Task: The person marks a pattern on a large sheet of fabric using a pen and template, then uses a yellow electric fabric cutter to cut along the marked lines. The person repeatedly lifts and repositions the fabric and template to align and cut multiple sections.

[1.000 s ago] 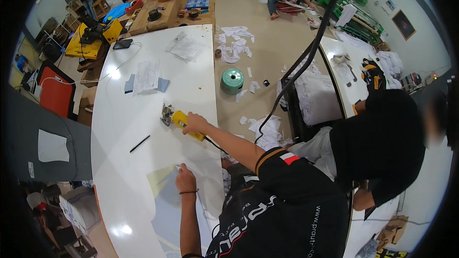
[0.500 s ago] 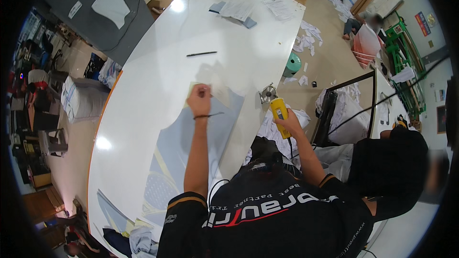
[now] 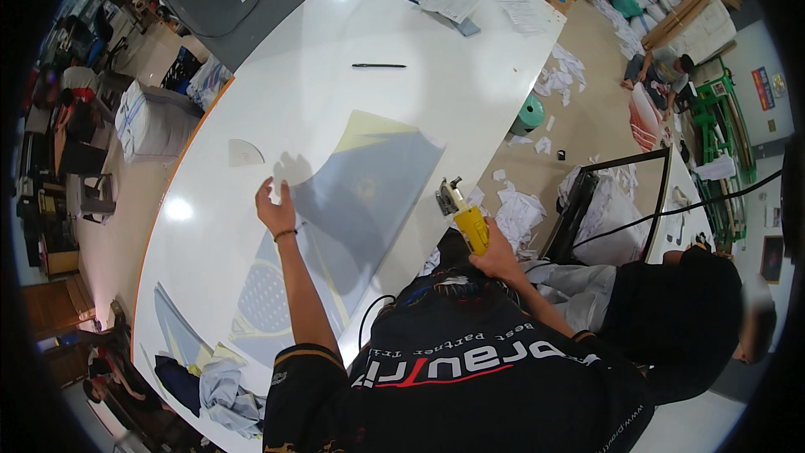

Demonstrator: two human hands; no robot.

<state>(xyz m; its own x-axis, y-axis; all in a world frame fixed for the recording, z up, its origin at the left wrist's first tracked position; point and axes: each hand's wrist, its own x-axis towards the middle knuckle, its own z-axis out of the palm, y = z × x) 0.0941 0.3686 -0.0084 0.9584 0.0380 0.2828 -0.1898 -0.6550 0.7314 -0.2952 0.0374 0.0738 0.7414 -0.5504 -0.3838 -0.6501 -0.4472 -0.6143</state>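
Note:
A light-blue fabric panel (image 3: 365,189) with pale-yellow edges lies flat on the white table (image 3: 310,101). Its nearer part carries a dotted pattern. My left hand (image 3: 275,205) is over the table at the panel's left side, fingers apart and holding nothing. Just beyond that hand lies a small pale wedge-shaped scrap (image 3: 245,153). In my right hand (image 3: 496,253) is a yellow handheld electric fabric cutter (image 3: 472,231), gripped by its body. The cutter's metal head points away from me, to the right of the panel near the table's edge.
A black pen (image 3: 379,65) and some papers (image 3: 450,2) lie farther off on the table. Crumpled cloth (image 3: 226,394) sits at the near left. White scraps (image 3: 520,214) cover the floor on the right, beside a black-framed bin (image 3: 616,210). A person in black (image 3: 679,319) is close by my right.
My left hand has moved left and nearer, off the panel's far corner. The wedge-shaped scrap now shows on the table. The cutter has come nearer and tilted; the view has shifted.

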